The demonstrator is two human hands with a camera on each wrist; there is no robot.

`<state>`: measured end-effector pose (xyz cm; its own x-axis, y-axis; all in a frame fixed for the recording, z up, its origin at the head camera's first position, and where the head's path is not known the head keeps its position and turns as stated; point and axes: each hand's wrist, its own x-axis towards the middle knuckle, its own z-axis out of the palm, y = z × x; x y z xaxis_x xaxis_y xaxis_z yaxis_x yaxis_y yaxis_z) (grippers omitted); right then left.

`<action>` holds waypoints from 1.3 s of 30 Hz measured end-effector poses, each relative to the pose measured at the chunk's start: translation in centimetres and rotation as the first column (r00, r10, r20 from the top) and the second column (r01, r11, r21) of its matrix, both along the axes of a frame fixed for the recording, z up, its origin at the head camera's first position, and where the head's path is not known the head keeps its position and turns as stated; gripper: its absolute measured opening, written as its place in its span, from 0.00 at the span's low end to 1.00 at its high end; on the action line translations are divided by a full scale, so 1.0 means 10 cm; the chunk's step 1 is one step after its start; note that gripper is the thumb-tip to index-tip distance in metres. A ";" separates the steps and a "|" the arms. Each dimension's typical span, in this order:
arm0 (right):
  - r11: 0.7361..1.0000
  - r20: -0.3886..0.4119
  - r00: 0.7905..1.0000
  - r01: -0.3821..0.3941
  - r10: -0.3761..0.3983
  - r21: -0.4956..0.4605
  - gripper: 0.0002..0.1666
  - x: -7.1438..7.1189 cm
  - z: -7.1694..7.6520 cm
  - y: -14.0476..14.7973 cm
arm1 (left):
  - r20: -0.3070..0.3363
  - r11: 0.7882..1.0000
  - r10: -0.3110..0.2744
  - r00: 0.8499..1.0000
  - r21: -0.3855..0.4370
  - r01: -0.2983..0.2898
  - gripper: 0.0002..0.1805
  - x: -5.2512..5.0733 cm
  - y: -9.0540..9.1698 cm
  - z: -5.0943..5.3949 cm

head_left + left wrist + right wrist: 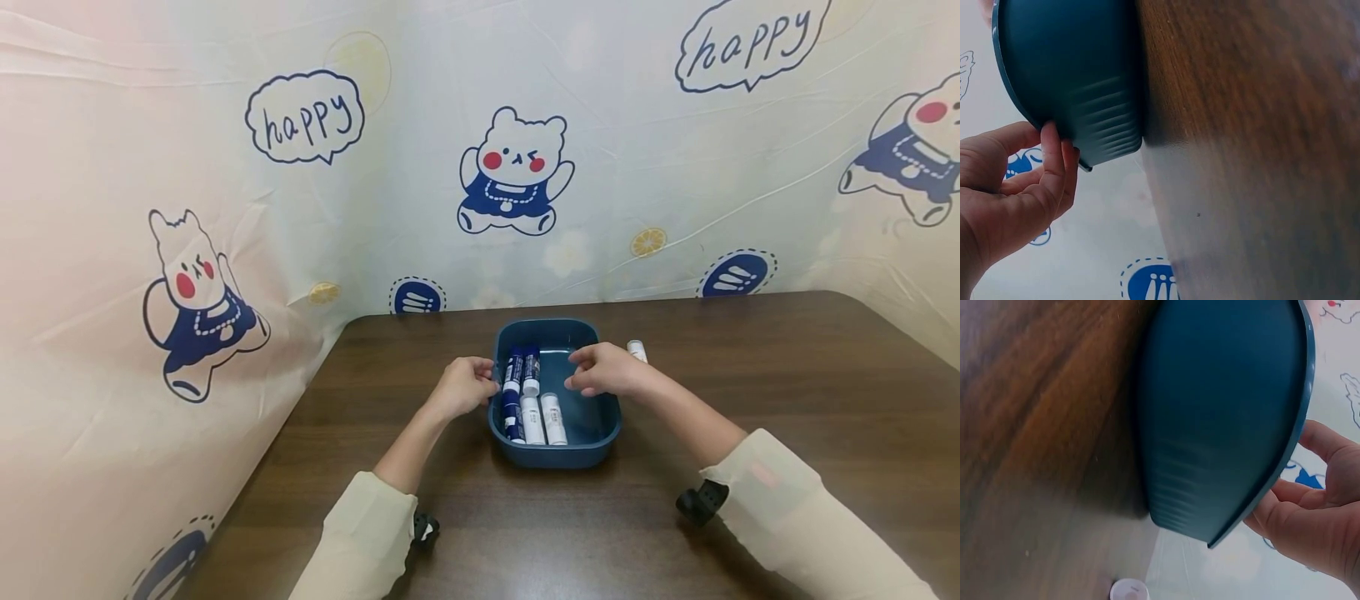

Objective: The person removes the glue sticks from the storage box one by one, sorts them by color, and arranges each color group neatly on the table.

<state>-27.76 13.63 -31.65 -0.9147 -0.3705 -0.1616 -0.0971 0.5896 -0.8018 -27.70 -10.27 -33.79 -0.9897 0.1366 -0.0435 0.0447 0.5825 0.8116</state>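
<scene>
A dark blue plastic bin (557,456) sits on the table. Along its left side lie several tubes that look like glue sticks: blue-and-white ones (531,371) towards the back and left, white ones (553,419) in front. My left hand (463,387) pinches the bin's left rim, thumb and fingers on either side of it (1054,165). Over the bin's right half reaches my right hand (606,371), fingers loosely bent and thumb apart, with nothing visible between them. In the right wrist view the rim hides its fingertips. Another white glue stick (636,349) lies just behind the right hand, partly hidden.
The brown wooden table (787,400) extends on both sides of the bin. A pale printed cloth (420,167) hangs behind the table and along its left side. Each sleeve has a black wrist device (702,502) near its cuff.
</scene>
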 end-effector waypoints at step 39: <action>0.986 0.002 1.000 -0.016 0.016 0.166 0.33 0.15 -0.19 -0.36 | -0.003 1.000 0.007 1.000 -0.020 -0.007 0.21 0.00 0.01 0.00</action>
